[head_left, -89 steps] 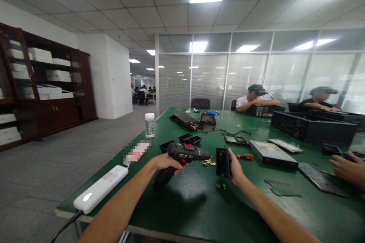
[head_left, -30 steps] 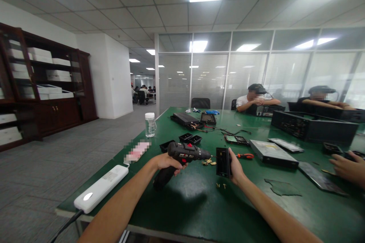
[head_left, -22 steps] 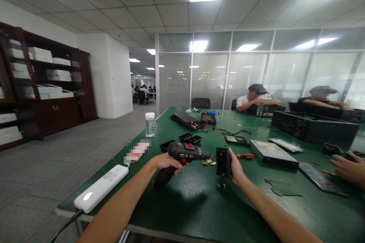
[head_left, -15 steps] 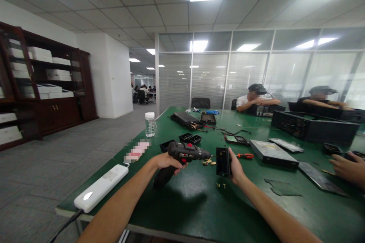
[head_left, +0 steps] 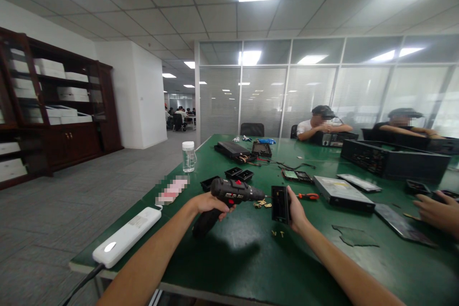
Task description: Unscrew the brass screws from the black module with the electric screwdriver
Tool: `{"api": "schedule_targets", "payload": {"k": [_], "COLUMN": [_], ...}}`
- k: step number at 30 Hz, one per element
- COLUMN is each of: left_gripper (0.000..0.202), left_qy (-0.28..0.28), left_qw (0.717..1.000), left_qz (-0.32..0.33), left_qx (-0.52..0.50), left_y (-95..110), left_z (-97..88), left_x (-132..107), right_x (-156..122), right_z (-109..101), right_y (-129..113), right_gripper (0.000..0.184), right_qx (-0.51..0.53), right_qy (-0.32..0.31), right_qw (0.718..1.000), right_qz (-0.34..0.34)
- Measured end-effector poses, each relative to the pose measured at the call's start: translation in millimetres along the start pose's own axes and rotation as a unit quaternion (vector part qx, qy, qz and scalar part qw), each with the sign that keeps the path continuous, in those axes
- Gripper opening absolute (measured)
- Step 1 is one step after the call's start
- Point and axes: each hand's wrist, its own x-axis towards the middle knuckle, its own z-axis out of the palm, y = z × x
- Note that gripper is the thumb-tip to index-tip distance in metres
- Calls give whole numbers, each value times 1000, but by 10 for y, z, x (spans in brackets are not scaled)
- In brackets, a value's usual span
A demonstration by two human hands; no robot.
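My left hand (head_left: 215, 206) is closed around the grip of a black cordless drill (head_left: 234, 191) with red buttons. Its bit points right, into the open side of a black rectangular plastic housing (head_left: 280, 204). My right hand (head_left: 296, 210) grips that housing by its right side, holding it upright above the table. Whether the bit touches a screw inside is hidden. Small brass-coloured metal pieces (head_left: 266, 205) lie behind the drill tip, and a few loose screws (head_left: 281, 234) lie below the housing. An orange-handled screwdriver (head_left: 309, 196) rests just beyond my right hand.
On the green table (head_left: 251, 272) are a white power strip (head_left: 127, 236), a clear bottle (head_left: 188, 157), black plastic housings (head_left: 245, 175), a silver disc drive (head_left: 343, 194) and a computer case (head_left: 394, 160). A co-worker's hand (head_left: 435, 210) is at right; two people sit across the table.
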Motion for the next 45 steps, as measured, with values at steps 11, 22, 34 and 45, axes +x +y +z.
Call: {"api": "schedule_targets", "payload": {"k": [11, 22, 34, 45], "left_gripper": [32, 32, 31, 32], "left_qy": [-7, -9, -12, -15], "left_qw": [1000, 1000, 1000, 1000], "left_qz": [8, 8, 7, 14], "left_qx": [-2, -8, 5, 0], "left_y": [23, 10, 29, 31], "left_z": [21, 3, 12, 19], "left_x": [-2, -4, -10, -2], "right_x": [-13, -9, -2, 33], "right_z": [11, 2, -3, -17], "right_y": [-6, -3, 3, 13], "right_gripper": [38, 40, 41, 41], "right_qx": [0, 2, 9, 4], "right_qy": [-1, -3, -7, -13], "right_qw": [1000, 1000, 1000, 1000], "right_qz": [1, 1, 7, -8]}}
